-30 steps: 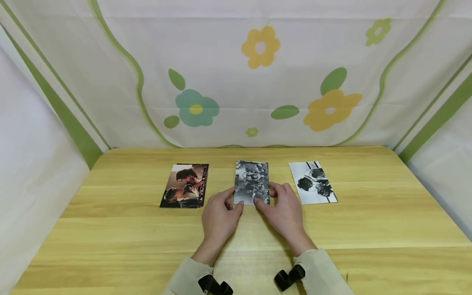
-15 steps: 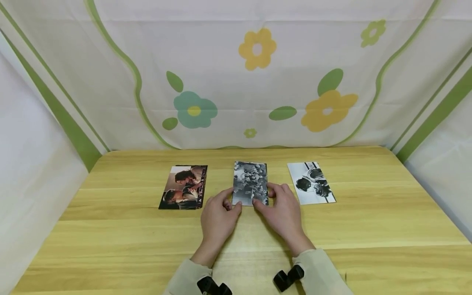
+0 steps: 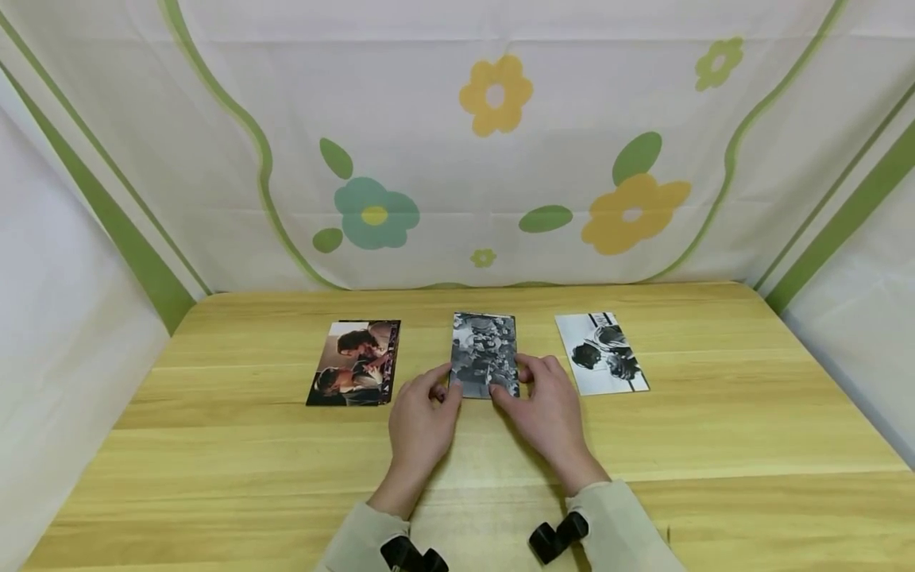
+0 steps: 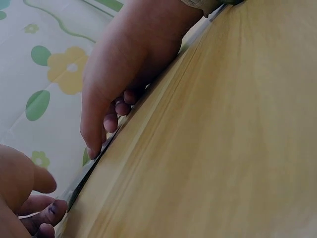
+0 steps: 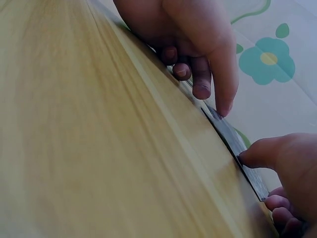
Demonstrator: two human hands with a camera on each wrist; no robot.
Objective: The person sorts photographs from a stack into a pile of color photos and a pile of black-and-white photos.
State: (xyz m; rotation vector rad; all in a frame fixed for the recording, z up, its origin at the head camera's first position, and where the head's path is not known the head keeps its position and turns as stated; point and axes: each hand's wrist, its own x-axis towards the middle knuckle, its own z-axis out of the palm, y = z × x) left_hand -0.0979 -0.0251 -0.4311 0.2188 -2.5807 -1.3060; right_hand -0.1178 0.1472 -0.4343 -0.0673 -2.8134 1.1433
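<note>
Three photos lie in a row on the wooden table (image 3: 214, 445). My left hand (image 3: 423, 409) and right hand (image 3: 546, 405) rest at the near corners of the middle black-and-white photo (image 3: 484, 349), which lies flat. Index fingertips touch its side edges and thumbs sit at its near edge. In the left wrist view the right hand (image 4: 124, 64) sets its index tip on the photo's thin dark edge (image 4: 86, 173), with the left hand (image 4: 20, 193) at the bottom left. The right wrist view shows the left hand (image 5: 198, 44) touching the photo (image 5: 235, 146) with one fingertip, and the right hand (image 5: 285, 163) at its edge.
A colour photo (image 3: 353, 363) lies to the left of the middle one, and a white-bordered black-and-white photo (image 3: 602, 353) lies to its right. A flowered cloth backdrop (image 3: 493, 159) hangs behind the table, with white cloth at both sides.
Both hands stay at the middle photo's near corners. The left thumb has drawn back a little from the corner; the photos lie where they were.
</note>
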